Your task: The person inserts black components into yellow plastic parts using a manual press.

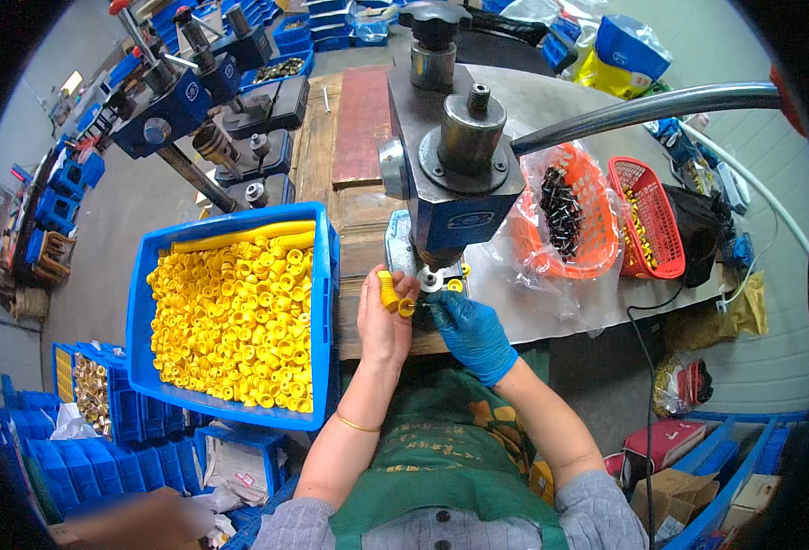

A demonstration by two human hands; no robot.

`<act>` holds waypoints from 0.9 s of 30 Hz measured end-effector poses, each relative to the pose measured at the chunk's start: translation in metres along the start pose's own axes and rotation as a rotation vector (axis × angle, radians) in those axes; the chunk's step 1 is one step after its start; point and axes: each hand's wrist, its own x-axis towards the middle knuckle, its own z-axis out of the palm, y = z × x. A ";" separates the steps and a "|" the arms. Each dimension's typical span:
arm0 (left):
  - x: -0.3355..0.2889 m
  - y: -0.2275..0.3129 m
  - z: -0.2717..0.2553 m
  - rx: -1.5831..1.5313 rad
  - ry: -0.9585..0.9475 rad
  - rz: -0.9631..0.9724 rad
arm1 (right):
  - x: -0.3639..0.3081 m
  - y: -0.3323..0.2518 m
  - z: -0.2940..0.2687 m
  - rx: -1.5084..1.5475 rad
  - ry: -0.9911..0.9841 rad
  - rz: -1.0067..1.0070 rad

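My bare left hand (384, 332) is closed around yellow ribbed plastic caps. One stack of caps (387, 288) stands up between thumb and fingers, and a single cap (406, 308) shows its round open end at the fingertips. My right hand (474, 335), in a blue glove, pinches close beside that cap; a thin dark bit shows at its fingertips, too small to name. Both hands are just in front of a hand press (462, 215), below its ram. A metal ring-shaped fixture (431, 280) sits under the ram, with a few yellow caps (455, 285) next to it.
To the left, a blue bin (329, 275) is full of yellow caps. An orange basket (613, 234) of black parts and a red basket (670, 240) with yellow pieces stand right. The press lever (652, 105) reaches out rightward. More presses (170, 119) stand far left.
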 end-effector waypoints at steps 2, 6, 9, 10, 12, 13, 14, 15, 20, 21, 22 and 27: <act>-0.002 0.001 0.000 0.023 -0.015 0.012 | 0.000 0.001 0.003 0.014 0.028 -0.010; -0.003 0.002 0.001 0.081 -0.066 0.050 | -0.004 0.011 0.012 0.148 0.000 0.061; -0.005 0.006 0.007 0.006 -0.069 0.001 | -0.005 0.022 0.016 0.473 -0.061 0.287; -0.005 0.007 0.006 0.007 -0.069 0.002 | -0.003 0.021 0.016 0.705 -0.122 0.462; -0.002 0.008 0.001 -0.136 -0.053 -0.078 | -0.002 0.015 0.012 0.805 -0.130 0.520; 0.000 0.008 -0.004 -0.134 -0.054 -0.079 | -0.001 0.012 0.009 0.904 -0.139 0.579; 0.003 0.008 -0.012 -0.103 -0.041 -0.096 | 0.000 0.013 0.009 0.904 -0.137 0.579; 0.004 0.008 -0.018 -0.071 -0.028 -0.114 | 0.001 0.014 0.008 0.894 -0.132 0.569; -0.009 0.010 -0.008 0.312 -0.159 -0.063 | 0.004 0.021 0.004 0.860 -0.079 0.535; -0.010 0.009 -0.005 0.433 -0.175 -0.038 | 0.004 0.024 0.004 0.821 -0.079 0.511; -0.009 0.009 -0.004 0.554 -0.191 -0.011 | 0.004 0.026 0.004 0.782 -0.081 0.485; -0.001 0.008 -0.005 0.559 -0.156 -0.023 | 0.006 0.025 0.001 0.858 -0.053 0.565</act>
